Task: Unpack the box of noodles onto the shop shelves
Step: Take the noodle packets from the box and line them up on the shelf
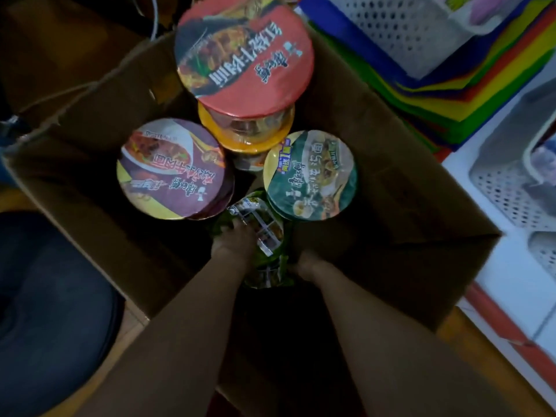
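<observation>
Brown cardboard box (99,121), red-lidded noodle cup (243,49), purple-lidded cup (171,170), green-lidded cup (310,176), green packet (261,233)

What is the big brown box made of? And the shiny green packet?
The box looks like cardboard: dull brown, with creased flaps and rough edges. The green packet is probably thin plastic film: it is glossy and crinkled, and it catches the light.

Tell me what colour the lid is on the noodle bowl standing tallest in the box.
Red lid with a dark noodle photo; head view.
</observation>
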Demonstrator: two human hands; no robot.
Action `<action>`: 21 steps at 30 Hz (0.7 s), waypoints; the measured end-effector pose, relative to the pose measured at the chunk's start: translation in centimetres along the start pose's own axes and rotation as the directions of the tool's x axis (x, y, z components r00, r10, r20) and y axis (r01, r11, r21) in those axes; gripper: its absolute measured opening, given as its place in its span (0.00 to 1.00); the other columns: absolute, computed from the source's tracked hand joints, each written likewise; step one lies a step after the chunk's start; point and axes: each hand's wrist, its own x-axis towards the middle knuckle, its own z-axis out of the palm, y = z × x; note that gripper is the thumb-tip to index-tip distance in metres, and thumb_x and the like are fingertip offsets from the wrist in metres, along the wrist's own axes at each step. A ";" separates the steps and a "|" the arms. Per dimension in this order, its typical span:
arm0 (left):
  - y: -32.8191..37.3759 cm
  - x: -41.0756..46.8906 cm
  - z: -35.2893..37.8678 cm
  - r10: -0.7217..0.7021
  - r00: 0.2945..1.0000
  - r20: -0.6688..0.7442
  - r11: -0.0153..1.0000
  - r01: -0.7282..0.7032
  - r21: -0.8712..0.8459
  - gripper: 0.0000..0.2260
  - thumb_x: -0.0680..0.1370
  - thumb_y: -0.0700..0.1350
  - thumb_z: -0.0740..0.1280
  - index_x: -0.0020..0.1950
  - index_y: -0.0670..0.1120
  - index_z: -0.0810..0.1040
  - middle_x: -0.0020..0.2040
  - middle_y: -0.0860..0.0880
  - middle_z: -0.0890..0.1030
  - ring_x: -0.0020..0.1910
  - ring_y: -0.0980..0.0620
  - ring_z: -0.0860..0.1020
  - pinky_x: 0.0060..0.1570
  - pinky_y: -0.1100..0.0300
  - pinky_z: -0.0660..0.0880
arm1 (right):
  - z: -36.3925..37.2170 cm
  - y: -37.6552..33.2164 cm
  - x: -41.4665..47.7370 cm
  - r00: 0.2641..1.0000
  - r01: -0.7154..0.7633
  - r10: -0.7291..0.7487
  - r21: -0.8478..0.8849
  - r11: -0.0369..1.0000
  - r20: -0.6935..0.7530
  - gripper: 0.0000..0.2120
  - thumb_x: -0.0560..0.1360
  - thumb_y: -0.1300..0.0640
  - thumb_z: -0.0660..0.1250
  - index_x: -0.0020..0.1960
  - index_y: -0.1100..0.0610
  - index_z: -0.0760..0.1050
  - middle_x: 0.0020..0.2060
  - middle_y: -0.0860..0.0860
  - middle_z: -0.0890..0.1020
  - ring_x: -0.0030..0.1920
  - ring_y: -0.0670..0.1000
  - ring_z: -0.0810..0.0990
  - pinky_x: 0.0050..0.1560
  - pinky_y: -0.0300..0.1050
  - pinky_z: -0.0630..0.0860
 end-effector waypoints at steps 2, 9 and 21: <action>0.1 1.2 0.7 -0.009 1.000 -0.018 1.000 0.009 -0.010 0.29 0.79 0.45 0.62 0.74 0.38 0.51 0.74 0.36 0.53 0.71 0.36 0.60 0.62 0.46 0.69 | 1.6 0.1 1.1 1.000 0.002 -0.003 0.080 0.997 0.017 0.20 0.77 0.55 0.64 0.65 0.64 0.70 0.64 0.61 0.73 0.62 0.59 0.73 0.59 0.47 0.70; 0.6 3.1 1.3 -0.020 0.999 -0.031 1.000 0.020 -0.015 0.20 0.81 0.39 0.51 0.72 0.37 0.53 0.72 0.29 0.50 0.69 0.32 0.63 0.61 0.45 0.69 | 3.4 0.2 2.1 0.998 -0.049 0.037 0.351 0.935 0.042 0.22 0.73 0.63 0.68 0.66 0.66 0.68 0.64 0.61 0.73 0.63 0.59 0.73 0.59 0.46 0.71; 0.1 0.0 -1.3 0.132 0.988 0.078 0.986 -0.123 -0.113 0.16 0.80 0.36 0.53 0.68 0.36 0.66 0.67 0.38 0.71 0.65 0.41 0.72 0.63 0.51 0.68 | 1.3 1.1 -2.3 0.997 -0.077 0.082 0.368 0.926 0.002 0.14 0.72 0.64 0.69 0.56 0.66 0.76 0.56 0.61 0.79 0.55 0.59 0.78 0.58 0.49 0.76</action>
